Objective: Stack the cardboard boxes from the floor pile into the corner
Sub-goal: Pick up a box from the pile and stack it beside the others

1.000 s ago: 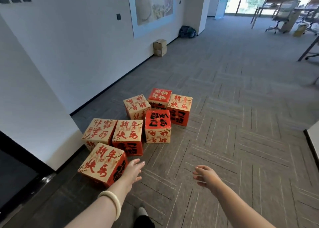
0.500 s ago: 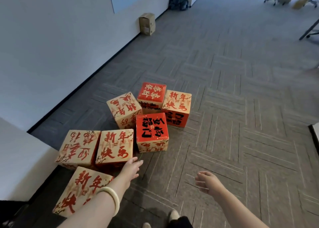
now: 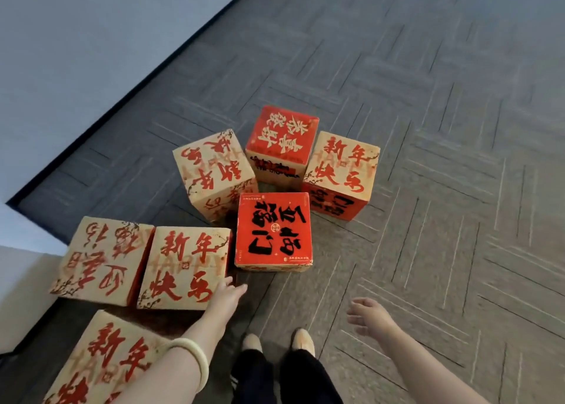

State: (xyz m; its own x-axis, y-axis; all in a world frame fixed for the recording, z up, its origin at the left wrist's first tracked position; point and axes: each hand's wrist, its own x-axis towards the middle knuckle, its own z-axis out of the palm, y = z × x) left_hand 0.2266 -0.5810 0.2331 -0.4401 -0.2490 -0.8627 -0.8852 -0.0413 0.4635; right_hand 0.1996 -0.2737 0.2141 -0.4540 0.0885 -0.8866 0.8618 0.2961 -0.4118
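Several cube-shaped cardboard boxes with red and black lettering lie on the grey carpet. A tan box with red characters [image 3: 185, 266] sits in front of me; my left hand [image 3: 227, 296], fingers apart, touches its near right corner. A red-topped box with black characters [image 3: 273, 229] stands just right of it. Another tan box [image 3: 102, 258] lies to the left, and one more [image 3: 101, 364] at the bottom left under my forearm. Further back stand a tilted tan box [image 3: 214, 171], a red-topped box [image 3: 282, 136] and a tan box [image 3: 342, 165]. My right hand [image 3: 368, 315] hovers open over the carpet, holding nothing.
A white wall [image 3: 76, 51] with a dark baseboard runs along the left and forms a corner [image 3: 12, 203] near the leftmost boxes. My two feet [image 3: 278, 344] stand on the carpet between my arms. Open carpet [image 3: 443, 189] spreads to the right.
My view has tilted down and closer to the pile. My left hand has reached forward to the near corner of the tan box; my right hand stays open over the floor.
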